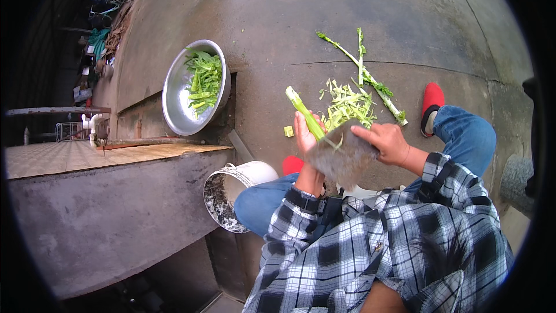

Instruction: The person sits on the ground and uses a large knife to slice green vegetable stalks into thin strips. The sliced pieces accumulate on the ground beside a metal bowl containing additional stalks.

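Observation:
My left hand (303, 136) is wrapped round a thick pale-green stalk (302, 109), which looks like stem lettuce and points up and to the left. My right hand (389, 142) grips a broad cleaver (343, 159), its wide blade lying across the stalk's lower end; the handle is hidden in the fist. A strip of green peel clings to the blade. Just beyond both hands, a heap of peelings (350, 104) lies on the ground. Behind the heap, long stalks (377, 88) with small leafy tops cross each other. A short cut chunk (288, 131) sits beside my left hand.
Far left, a metal basin (170, 104) holds leafy greens (205, 78). By my left knee, a white bucket (258, 171) with a stained inside lies tilted. A low concrete wall (116, 203) runs along the left. My red shoes (432, 101) flank the peelings.

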Motion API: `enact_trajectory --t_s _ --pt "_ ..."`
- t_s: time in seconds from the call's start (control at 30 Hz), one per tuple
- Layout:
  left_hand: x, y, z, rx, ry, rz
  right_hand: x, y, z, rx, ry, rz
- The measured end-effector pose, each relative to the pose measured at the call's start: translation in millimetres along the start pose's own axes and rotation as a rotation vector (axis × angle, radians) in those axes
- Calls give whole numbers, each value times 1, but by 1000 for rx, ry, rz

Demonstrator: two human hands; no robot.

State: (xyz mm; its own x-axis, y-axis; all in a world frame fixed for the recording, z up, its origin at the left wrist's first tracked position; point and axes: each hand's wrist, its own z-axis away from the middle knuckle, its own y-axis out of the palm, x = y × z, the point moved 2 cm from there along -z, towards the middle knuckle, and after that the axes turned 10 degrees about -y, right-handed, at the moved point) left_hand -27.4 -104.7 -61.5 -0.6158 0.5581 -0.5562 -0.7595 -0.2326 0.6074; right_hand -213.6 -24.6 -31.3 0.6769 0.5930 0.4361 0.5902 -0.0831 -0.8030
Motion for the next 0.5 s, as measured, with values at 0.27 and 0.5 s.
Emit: enact_trajectory --t_s 0.27,0.5 --pt "-4 5 0 -13 -13 -22 26 -7 1 69 -106 -120" --pt "-3 9 1 -21 -37 -15 28 -9 4 71 -128 -101"
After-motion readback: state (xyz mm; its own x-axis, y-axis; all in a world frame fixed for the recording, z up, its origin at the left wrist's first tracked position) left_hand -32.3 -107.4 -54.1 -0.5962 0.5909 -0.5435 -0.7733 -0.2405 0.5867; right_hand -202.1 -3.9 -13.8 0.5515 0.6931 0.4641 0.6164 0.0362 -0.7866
